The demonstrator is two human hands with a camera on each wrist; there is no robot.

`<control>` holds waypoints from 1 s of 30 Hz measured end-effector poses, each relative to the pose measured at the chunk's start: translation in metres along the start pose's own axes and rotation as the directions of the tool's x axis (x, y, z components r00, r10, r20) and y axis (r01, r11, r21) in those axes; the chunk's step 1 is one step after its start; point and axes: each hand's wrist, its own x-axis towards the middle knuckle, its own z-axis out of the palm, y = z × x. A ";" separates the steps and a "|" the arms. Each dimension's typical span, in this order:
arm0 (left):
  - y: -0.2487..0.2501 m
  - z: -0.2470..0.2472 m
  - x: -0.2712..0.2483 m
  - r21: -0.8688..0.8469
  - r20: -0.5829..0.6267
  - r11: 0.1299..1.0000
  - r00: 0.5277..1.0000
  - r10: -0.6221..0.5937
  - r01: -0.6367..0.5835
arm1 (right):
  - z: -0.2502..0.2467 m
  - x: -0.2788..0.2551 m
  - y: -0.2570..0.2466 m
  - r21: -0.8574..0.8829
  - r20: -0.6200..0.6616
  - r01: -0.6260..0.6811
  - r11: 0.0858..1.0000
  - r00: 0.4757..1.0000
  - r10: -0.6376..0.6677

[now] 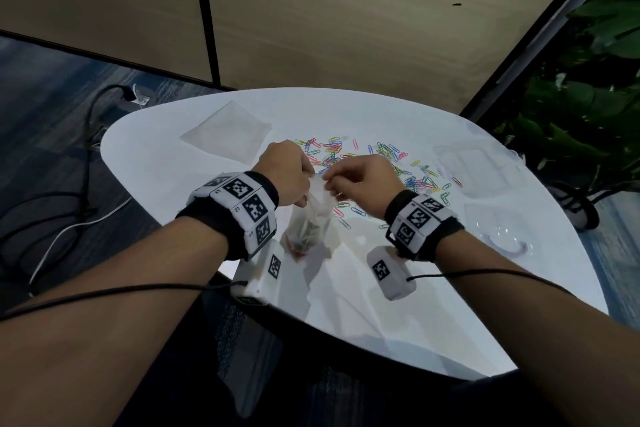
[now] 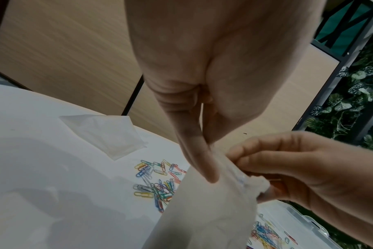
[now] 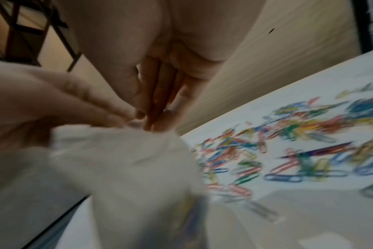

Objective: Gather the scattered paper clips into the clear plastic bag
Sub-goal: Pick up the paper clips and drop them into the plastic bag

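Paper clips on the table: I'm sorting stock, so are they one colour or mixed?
Mixed: the paper clips are blue, green, yellow, red and pink, clearest in the left wrist view.

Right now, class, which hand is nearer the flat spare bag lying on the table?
Left. The left hand holds the bag just beside the spare bag; the right hand is farther right, over the clips.

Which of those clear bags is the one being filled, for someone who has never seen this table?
On the white table, find the two hands. Both pinch its top, so the clear plastic bag hangs between them, clips inside; the other bag lies flat.
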 end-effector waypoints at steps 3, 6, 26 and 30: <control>-0.001 -0.001 -0.001 0.016 0.010 1.000 1.000 0.001 -0.001 | -0.025 0.005 0.043 -0.384 -0.062 0.056 0.922 0.994 -0.086; -0.001 -0.002 -0.001 0.020 0.010 1.000 1.000 -0.004 0.003 | -0.037 -0.006 0.102 -0.757 0.345 0.268 0.596 0.938 0.017; 0.001 0.011 0.001 0.072 0.053 0.997 0.998 -0.021 0.017 | -0.101 0.001 0.158 -0.794 -0.113 -0.168 0.585 0.985 0.129; 0.002 0.011 0.002 0.070 0.057 0.997 0.998 -0.020 0.016 | -0.113 -0.004 0.153 -0.450 -0.392 -0.428 0.784 0.883 0.258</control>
